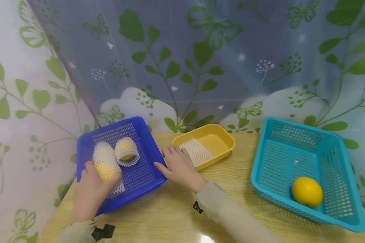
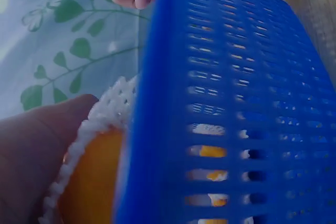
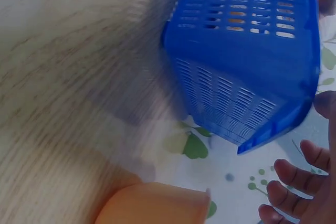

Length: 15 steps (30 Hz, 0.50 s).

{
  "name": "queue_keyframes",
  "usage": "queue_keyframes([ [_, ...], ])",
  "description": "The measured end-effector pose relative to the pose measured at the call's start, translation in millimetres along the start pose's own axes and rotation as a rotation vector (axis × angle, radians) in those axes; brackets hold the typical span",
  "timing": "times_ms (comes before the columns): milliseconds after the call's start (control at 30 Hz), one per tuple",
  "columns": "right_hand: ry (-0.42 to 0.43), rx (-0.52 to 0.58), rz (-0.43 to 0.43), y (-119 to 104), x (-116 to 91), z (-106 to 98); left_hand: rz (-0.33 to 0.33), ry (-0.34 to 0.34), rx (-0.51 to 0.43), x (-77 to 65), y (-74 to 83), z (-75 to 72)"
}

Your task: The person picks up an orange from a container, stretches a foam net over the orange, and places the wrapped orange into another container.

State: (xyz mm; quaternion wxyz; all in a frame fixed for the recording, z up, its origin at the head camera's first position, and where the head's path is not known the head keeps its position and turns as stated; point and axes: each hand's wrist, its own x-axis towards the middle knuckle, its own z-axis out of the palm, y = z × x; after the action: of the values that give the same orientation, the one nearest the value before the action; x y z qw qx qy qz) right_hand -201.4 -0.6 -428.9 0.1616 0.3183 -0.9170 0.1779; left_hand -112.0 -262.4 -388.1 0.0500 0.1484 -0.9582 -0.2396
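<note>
My left hand (image 1: 92, 189) grips a yellow fruit (image 2: 92, 177) wrapped in a white foam net (image 1: 105, 169), over the near left part of the blue basket (image 1: 143, 173). Deeper in that basket lie another netted fruit (image 1: 126, 150) and a further white net sleeve with something yellow in it, partly hidden behind the held one. My right hand (image 1: 182, 167) has its fingers spread between the blue basket and a yellow tray (image 1: 220, 143); its thumb is at the basket's right rim. A flat white foam net (image 1: 196, 152) lies in the tray, close to the right fingertips.
At the right stands a teal basket (image 1: 287, 168) with one bare yellow fruit (image 1: 307, 191) in its near right part. Everything stands on a wood-grain table (image 1: 176, 209). A curtain (image 1: 182, 67) with leaves and butterflies hangs behind and at the left.
</note>
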Motion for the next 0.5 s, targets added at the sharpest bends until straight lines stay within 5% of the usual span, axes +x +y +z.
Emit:
queue_keyframes([
  [200, -0.016, -0.053, -0.025, 3, 1, 7, -0.055, -0.120, 0.113, 8.2, 0.1, 10.6],
  [500, -0.055, -0.063, -0.009, 8, 0, 10, -0.126, -0.235, 0.142, 21.1, -11.2, 32.5],
])
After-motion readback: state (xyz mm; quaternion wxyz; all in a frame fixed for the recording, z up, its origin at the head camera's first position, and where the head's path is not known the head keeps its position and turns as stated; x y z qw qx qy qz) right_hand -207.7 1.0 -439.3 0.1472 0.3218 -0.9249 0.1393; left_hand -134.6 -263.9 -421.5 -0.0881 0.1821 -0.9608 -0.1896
